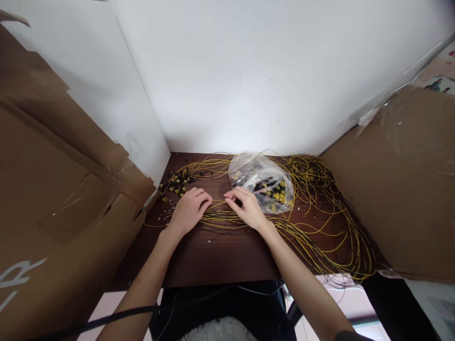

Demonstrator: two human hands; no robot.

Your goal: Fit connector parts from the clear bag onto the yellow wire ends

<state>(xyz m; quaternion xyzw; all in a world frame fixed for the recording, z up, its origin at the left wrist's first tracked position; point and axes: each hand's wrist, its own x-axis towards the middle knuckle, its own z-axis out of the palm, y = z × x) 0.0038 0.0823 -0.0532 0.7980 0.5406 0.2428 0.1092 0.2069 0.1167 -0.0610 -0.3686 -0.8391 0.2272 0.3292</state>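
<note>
My left hand [190,208] is closed in a pinch, thumb against fingers, over a bundle of yellow and black wires [227,219] on the dark table. A short gap to the right, my right hand [246,206] pinches too, its fingertips facing the left ones. A thin yellow wire [219,201] runs across the gap from one set of fingertips to the other; its ends are hidden. Close behind my right hand lies a clear plastic bag [245,166] with small yellow and black connectors [279,193] inside. More black and yellow connectors [179,182] lie beyond my left hand.
Tangled yellow wires [309,173] spread over the right side and hang past the front edge of the table [220,265]. Cardboard sheets [71,189] wall in the left, another cardboard panel [401,189] the right. A white wall [256,85] stands behind. A black cable [135,311] crosses below.
</note>
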